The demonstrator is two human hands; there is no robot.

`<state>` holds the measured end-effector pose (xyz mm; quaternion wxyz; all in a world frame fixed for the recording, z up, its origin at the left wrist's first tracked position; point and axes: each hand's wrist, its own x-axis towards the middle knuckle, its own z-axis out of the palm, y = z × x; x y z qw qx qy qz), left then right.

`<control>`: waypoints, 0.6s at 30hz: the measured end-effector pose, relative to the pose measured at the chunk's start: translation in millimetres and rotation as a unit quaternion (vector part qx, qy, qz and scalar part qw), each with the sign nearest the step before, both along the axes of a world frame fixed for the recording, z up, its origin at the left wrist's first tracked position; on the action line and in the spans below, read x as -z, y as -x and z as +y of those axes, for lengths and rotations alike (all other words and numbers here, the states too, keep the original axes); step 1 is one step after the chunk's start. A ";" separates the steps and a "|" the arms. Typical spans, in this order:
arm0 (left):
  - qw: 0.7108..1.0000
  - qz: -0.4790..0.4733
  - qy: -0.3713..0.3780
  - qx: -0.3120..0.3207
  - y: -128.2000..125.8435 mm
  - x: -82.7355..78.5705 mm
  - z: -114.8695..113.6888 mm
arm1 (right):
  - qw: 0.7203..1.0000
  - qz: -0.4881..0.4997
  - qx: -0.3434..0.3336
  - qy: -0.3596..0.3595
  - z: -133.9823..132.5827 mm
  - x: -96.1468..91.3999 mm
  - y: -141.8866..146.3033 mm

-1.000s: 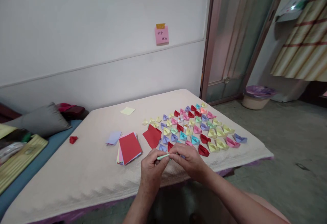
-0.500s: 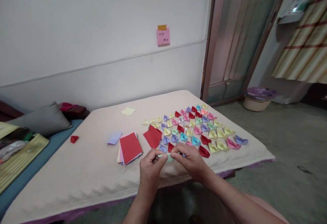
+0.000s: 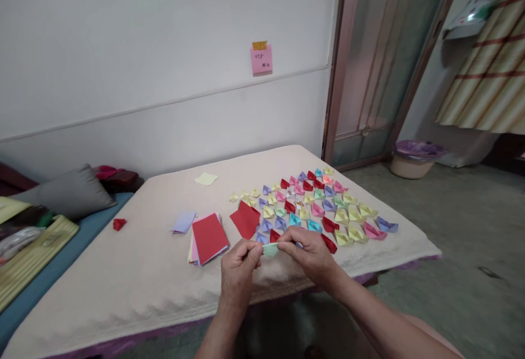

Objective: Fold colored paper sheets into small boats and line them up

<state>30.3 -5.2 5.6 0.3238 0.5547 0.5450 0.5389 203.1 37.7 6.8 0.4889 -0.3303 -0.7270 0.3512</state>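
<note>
Between my two hands is a small folded piece of light green paper [image 3: 269,249], held just above the near edge of the table. My left hand [image 3: 241,263] pinches its left end between thumb and fingers. On the other end, my right hand [image 3: 305,252] is closed in a pinch too. Right behind my hands lie rows of folded paper boats [image 3: 315,209] in red, pink, yellow, blue and green. Red paper sheets [image 3: 245,220] rest just beyond my left hand, and a stack of coloured paper [image 3: 210,239] with red on top lies to its left.
A cream cloth [image 3: 143,271] covers the table. On it are light purple sheets [image 3: 183,222], a pale yellow sheet [image 3: 206,178] and a small red folded paper [image 3: 119,223]. A grey pillow [image 3: 74,192] lies at left; a lined bin [image 3: 416,159] stands on the floor at right.
My hands have drawn slightly apart along the green paper, so more of it shows between my fingertips. The things on the table have not moved.
</note>
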 end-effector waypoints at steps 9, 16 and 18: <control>0.998 -0.007 0.047 0.044 -8.2 2.9 3.7 | 0.999 0.021 -0.007 0.028 -2.3 -4.8 0.9; 0.997 0.079 -0.011 0.020 -5.5 7.4 1.6 | 1.000 0.011 -0.001 0.016 1.1 -2.7 -2.4; 0.994 0.109 -0.023 0.008 -6.0 9.6 1.7 | 1.000 0.014 0.002 0.010 -1.0 -2.5 -1.5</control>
